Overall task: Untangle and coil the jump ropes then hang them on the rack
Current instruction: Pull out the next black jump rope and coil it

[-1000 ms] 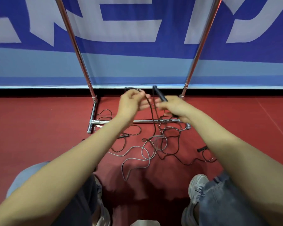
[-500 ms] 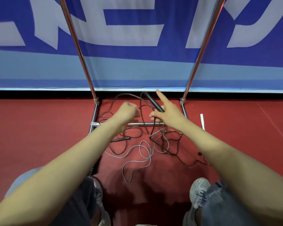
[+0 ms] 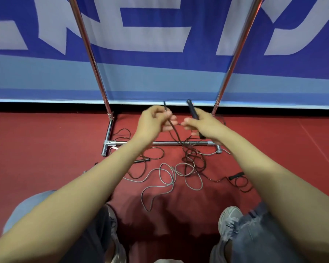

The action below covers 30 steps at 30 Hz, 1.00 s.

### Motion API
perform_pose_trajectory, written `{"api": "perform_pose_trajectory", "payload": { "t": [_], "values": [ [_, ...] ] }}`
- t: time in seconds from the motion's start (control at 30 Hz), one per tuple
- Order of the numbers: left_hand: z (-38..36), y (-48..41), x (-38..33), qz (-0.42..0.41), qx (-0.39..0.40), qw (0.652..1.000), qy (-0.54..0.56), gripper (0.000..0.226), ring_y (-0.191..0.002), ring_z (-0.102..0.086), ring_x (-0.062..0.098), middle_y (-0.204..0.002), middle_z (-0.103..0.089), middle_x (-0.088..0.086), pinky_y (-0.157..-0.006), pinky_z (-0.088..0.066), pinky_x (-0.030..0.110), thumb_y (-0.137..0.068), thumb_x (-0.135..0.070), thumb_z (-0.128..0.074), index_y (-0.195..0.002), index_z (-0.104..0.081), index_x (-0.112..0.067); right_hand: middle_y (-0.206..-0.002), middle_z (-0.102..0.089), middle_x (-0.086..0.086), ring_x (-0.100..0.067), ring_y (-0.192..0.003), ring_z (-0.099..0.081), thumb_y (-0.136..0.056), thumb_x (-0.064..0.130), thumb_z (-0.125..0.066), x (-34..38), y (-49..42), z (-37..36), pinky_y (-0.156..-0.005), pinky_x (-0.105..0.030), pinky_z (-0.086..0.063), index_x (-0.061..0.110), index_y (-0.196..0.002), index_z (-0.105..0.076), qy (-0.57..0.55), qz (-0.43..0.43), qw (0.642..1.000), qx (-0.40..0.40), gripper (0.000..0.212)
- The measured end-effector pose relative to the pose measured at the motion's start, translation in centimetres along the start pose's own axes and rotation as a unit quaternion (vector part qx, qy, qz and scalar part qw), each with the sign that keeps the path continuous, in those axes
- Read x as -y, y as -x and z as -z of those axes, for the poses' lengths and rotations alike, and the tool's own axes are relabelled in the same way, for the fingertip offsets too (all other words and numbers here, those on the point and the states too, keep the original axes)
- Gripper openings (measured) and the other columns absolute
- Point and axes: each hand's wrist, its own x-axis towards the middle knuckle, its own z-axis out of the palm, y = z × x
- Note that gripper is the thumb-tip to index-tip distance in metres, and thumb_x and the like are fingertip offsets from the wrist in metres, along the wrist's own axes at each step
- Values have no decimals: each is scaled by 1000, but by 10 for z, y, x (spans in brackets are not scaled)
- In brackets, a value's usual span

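Several jump ropes lie tangled on the red floor: a grey rope (image 3: 164,179) in loops and a dark rope knot (image 3: 193,158) beside it. My right hand (image 3: 203,125) grips a black handle (image 3: 192,110) that sticks up past the fingers. My left hand (image 3: 154,121) pinches the thin dark cord (image 3: 174,130), which runs down from my hands into the knot. Both hands are raised close together in front of the metal rack (image 3: 160,143), whose base bar lies on the floor.
Two chrome rack uprights (image 3: 92,59) rise against a blue and white banner wall. Loose black handles lie on the floor at left (image 3: 141,160) and right (image 3: 235,175). My knees and a grey shoe (image 3: 229,221) are at the bottom of the view.
Both hands rose from near the base bar and closed in together. My right index finger, pointing before, now curls round the handle. My left hand now pinches the cord.
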Motion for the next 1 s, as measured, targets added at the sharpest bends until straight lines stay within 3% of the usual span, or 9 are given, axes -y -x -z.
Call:
{"api": "perform_pose_trajectory", "payload": {
  "t": [0.2, 0.27, 0.33, 0.43, 0.53, 0.6, 0.73, 0.87, 1.0],
  "values": [
    [23, -10, -29, 45, -54, 981, 182, 12, -64, -71, 10, -86, -65, 12, -62, -58, 21, -98, -1, -47, -90, -55, 0, -105, -73, 3, -4, -93, -63, -95, 15, -58, -23, 9, -16, -88, -23, -45, 13, -120, -50, 23, 49, 990, 133, 26],
    [29, -15, -32, 49, -95, 964, 244, 14, -63, -71, 14, -85, -64, 13, -62, -59, 23, -99, -2, -46, -88, -53, 1, -94, -72, 5, -6, -88, -66, -91, 8, -63, -20, 8, -15, -86, -23, -48, 10, -119, -53, 65, 80, 989, 104, 30],
    [27, -18, -28, 59, -124, 954, 268, 21, -67, -70, 18, -85, -64, 14, -63, -60, 27, -104, -9, -37, -90, -52, -2, -80, -71, 9, -18, -81, -69, -86, 10, -69, -15, 6, -13, -79, -35, -51, 14, -110, -57, 124, 98, 987, 30, 27],
    [14, -10, 6, 99, -90, 991, 26, 24, -71, -57, 19, -81, -57, 8, -63, -53, 32, -99, -1, -30, -94, -53, -9, -77, -69, 3, -26, -81, -73, -86, 7, -69, -2, 3, -12, -73, -44, -55, 12, -110, -58, 89, 115, 989, -22, 27],
    [-8, 14, 45, 115, 120, 955, -246, 30, -88, -55, 22, -102, -55, 5, -78, -46, 30, -90, 6, -54, -116, -57, -9, -87, -67, -7, -18, -80, -72, -89, 2, -64, 15, 3, -13, -66, -26, -57, 6, -116, -55, -17, 116, 992, -37, 29],
    [-18, 23, 57, 68, 181, 950, -244, 48, -105, -52, 15, -116, -52, 1, -87, -43, 19, -88, 2, -62, -134, -50, -8, -90, -68, -10, -18, -79, -72, -89, 0, -63, 23, 4, -15, -64, -23, -57, 10, -114, -53, -82, 113, 990, -18, 28],
    [-16, 19, 58, -42, 147, 947, -283, 8, -73, -54, 7, -86, -66, -1, -75, -46, 31, -93, -6, -57, -95, -64, -10, -100, -70, -6, -18, -91, -71, -92, 8, -62, 30, 7, -14, -78, -30, -59, 15, -121, -51, -123, 102, 987, -25, 31],
    [-11, 9, 25, -22, 15, 997, -67, 18, -71, -65, 16, -79, -68, 5, -64, -54, 32, -95, -3, -53, -83, -51, -15, -100, -62, 6, -18, -101, -65, -96, 22, -59, 18, 5, -4, -86, -36, -54, 31, -137, -47, -59, 48, 995, -59, 44],
    [-2, -5, -15, 8, 16, 992, 123, 18, -72, -71, 11, -92, -68, 9, -65, -59, 24, -100, -7, -45, -83, -47, -11, -109, -69, 2, -15, -106, -61, -96, 22, -57, -12, 11, -10, -91, -33, -48, 36, -128, -52, -16, -14, 997, 70, 35]
  ]
}}
